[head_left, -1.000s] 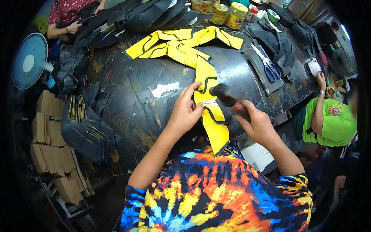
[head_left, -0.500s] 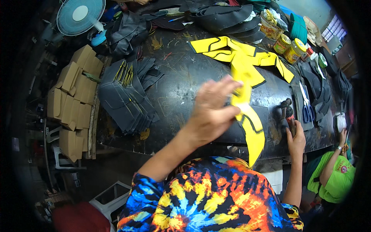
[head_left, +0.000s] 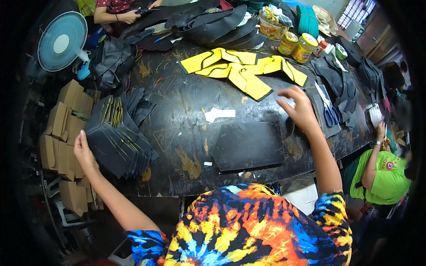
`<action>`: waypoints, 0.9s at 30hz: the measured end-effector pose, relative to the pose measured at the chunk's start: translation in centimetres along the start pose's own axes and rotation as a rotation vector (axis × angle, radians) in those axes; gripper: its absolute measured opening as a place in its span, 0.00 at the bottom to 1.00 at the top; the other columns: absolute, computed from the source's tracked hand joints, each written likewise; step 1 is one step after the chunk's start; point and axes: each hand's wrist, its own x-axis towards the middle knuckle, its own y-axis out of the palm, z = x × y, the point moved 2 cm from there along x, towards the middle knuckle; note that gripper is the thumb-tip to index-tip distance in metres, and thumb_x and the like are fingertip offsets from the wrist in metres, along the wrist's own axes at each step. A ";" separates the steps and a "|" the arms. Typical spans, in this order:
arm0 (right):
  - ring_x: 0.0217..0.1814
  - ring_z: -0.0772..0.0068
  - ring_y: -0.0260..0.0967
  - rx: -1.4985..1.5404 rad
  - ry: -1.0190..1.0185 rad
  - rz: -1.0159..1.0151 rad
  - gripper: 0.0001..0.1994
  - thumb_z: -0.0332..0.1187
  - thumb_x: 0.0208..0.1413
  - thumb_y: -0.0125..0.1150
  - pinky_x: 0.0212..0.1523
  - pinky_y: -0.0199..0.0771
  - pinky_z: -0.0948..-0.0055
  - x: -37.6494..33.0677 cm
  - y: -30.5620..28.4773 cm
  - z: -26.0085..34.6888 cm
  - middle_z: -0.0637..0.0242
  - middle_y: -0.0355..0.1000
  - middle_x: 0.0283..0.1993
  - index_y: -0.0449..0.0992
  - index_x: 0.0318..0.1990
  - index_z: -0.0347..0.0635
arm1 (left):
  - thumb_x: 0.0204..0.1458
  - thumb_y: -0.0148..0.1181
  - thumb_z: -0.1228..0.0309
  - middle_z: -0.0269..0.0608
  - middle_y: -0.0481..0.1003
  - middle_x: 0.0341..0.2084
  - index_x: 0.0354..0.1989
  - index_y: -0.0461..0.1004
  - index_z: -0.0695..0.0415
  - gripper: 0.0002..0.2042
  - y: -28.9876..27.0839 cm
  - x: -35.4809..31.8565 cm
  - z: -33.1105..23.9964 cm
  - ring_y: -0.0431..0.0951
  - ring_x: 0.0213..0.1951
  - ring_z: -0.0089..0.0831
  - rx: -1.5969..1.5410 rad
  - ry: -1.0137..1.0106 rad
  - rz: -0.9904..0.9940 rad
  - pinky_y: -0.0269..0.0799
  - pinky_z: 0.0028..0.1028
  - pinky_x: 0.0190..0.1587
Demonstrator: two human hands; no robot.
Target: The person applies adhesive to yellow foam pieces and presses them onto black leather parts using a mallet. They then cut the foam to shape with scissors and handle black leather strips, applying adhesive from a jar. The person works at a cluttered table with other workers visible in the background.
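Observation:
My left hand [head_left: 86, 153] is at the left edge of a fanned stack of black panels [head_left: 117, 142] with yellow edges, its fingers stretched out along the side. My right hand [head_left: 299, 106] hovers over the table with thumb and fingers apart, holding nothing. Just beyond it lie yellow cut pieces with black borders [head_left: 250, 84], overlapping each other. A single black panel [head_left: 248, 146] rests flat on the table in front of me. White scraps [head_left: 219, 115] lie behind that panel. The hammer seen earlier is not visible now.
Blue-handled scissors [head_left: 330, 115] lie at the right beside dark cut pieces [head_left: 341, 88]. Yellow-lidded jars [head_left: 305, 48] stand at the back. Cardboard boxes [head_left: 66, 119] and a fan [head_left: 62, 42] are on the left. A co-worker's hand [head_left: 129, 17] shows at the far side; a person in green [head_left: 381, 175] is at right.
My left hand has gone from a yellow piece to the black stack on the left. My right hand has left the hammer and moved up. The view has shifted, uncovering the black panel.

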 end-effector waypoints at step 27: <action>0.46 0.57 0.75 0.209 -0.788 -0.329 0.17 0.17 0.46 0.66 0.46 0.77 0.64 14.3 6.3 15.3 0.61 0.77 0.42 0.83 0.45 0.43 | 0.70 0.44 0.52 0.49 0.77 0.54 0.59 0.72 0.64 0.26 16.3 -12.7 -10.3 0.78 0.55 0.34 -0.434 0.287 0.499 0.71 0.36 0.60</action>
